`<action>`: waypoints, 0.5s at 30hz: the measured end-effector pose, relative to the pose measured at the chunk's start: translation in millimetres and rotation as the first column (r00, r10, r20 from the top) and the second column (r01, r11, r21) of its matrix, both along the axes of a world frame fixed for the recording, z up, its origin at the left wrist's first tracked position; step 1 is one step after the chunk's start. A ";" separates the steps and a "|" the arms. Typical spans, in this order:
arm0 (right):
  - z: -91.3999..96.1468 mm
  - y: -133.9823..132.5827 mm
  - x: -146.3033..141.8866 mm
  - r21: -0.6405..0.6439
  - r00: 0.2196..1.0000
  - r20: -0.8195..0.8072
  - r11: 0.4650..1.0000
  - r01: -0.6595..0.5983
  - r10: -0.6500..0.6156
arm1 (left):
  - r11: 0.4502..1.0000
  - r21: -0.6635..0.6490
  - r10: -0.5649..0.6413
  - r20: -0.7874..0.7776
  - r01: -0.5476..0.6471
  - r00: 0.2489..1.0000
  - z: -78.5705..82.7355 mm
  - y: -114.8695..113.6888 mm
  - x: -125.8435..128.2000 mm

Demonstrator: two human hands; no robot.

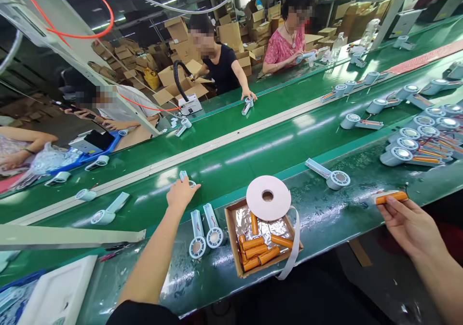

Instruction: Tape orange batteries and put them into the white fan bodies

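My left hand (182, 193) reaches out over the green belt, fingers closed round a light-blue handheld fan housing (183, 175) that they mostly cover. In my right hand (410, 223), at the bench's near edge, an orange battery (391, 197) is pinched between thumb and fingers; a white strip shows at one end and a short dark wire at the other. Two open fan housings (197, 233) lie side by side on the bench below my left hand. Between my hands is a cardboard box (235, 248) of orange batteries (256, 251), with a roll of white tape (260, 199) resting on its rim.
Another fan housing (338, 179) lies right of the tape roll. Several fan housings with batteries (401, 155) crowd the bench at right. Across the belt (253, 161), co-workers sit; one person's hand (248, 93) touches a fan. A white tray (61, 291) stands lower left, below a metal beam (72, 238).
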State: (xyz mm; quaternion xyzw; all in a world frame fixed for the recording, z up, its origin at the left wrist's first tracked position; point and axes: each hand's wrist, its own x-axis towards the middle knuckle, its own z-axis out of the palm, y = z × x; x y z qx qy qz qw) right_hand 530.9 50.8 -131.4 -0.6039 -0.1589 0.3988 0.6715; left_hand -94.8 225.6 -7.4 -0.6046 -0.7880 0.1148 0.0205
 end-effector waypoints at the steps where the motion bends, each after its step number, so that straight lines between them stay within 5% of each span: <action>1: 1.8 0.6 -1.1 -0.002 1.000 0.005 1.000 -0.010 0.010 | 0.999 -0.023 0.024 -0.009 -0.024 1.000 5.9 1.8 -5.1; 7: 15.7 20.2 -7.0 0.044 0.998 -0.017 0.997 -0.062 0.062 | 0.967 -0.238 -0.090 0.031 0.095 0.995 23.5 19.6 -3.3; 12: 58.5 69.5 -35.9 0.284 0.992 -0.112 0.959 -0.019 0.053 | 0.827 -0.351 -0.387 0.211 0.439 0.898 -5.5 70.1 80.9; 15: 89.9 100.8 -70.8 0.407 0.972 -0.146 0.907 -0.111 0.185 | 0.730 -0.316 -0.526 0.308 0.607 0.793 -19.9 101.9 145.3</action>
